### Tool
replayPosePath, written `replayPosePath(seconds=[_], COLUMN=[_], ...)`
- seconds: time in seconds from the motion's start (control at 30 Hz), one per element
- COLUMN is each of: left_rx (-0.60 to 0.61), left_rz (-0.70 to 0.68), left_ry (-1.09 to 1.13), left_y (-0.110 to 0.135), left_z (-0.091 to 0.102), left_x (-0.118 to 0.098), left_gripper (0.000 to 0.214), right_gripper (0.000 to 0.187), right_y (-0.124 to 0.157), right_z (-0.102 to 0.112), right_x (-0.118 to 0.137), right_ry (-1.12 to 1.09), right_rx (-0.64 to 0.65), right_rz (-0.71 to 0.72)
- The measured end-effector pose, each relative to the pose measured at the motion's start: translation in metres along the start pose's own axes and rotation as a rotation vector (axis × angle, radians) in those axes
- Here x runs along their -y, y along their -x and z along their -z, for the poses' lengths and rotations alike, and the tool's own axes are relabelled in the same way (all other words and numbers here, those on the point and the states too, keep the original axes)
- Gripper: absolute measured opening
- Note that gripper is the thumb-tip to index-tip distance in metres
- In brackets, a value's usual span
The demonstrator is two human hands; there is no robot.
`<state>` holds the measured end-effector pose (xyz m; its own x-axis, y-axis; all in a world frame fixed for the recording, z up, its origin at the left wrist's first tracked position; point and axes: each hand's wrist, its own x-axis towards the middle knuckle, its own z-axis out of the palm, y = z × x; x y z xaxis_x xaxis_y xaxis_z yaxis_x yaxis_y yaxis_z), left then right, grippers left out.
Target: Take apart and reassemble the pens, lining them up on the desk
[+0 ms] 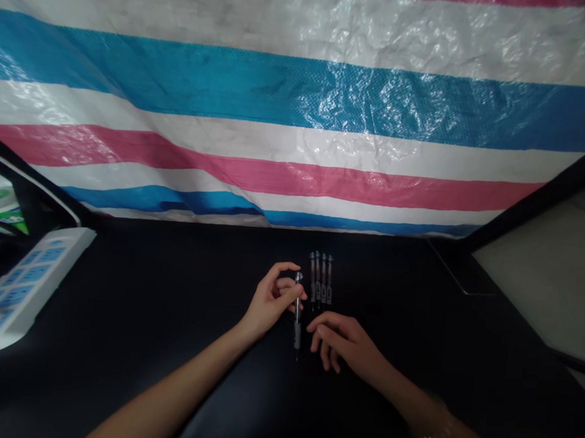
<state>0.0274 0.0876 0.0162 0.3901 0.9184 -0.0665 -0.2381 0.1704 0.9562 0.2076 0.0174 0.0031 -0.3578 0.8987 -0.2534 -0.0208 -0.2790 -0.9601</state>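
In the head view, my left hand (274, 300) grips a pen (297, 333) near its upper end, between thumb and fingers. The pen has a clear barrel and a dark grey grip, and its tip points down toward me. My right hand (341, 342) is just right of the pen, fingers apart and slightly curled, with nothing in it. Beyond my right hand, several similar pens (321, 278) lie side by side in a row on the black table (162, 370), their tips toward me.
A white power strip (42, 281) with blue sockets lies at the left edge. Behind the table hangs a striped plastic sheet (297, 146). Dark frame bars (539, 196) slope down on both sides. A green and white container (0, 205) shows at far left.
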Motion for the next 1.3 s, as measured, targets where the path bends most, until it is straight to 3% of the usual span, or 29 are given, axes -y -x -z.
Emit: replayPosePath(seconds=[0.37, 1.3], left_rx=[-0.075, -0.1], left_rz=[-0.015, -0.057], left_ry=[-0.017, -0.019], left_y=[-0.0002, 0.0007], left_z=[-0.001, -0.0002], left_x=[-0.0018, -0.0018], left_gripper=[0.044, 0.047], right_gripper=[0.034, 0.033], right_y=[0.0005, 0.0019], right_z=[-0.0003, -0.0017], right_x=[0.0021, -0.0004], right_ry=[0.006, 0.022], right_rx=[0.006, 0.005], right_rz=[-0.005, -0.001])
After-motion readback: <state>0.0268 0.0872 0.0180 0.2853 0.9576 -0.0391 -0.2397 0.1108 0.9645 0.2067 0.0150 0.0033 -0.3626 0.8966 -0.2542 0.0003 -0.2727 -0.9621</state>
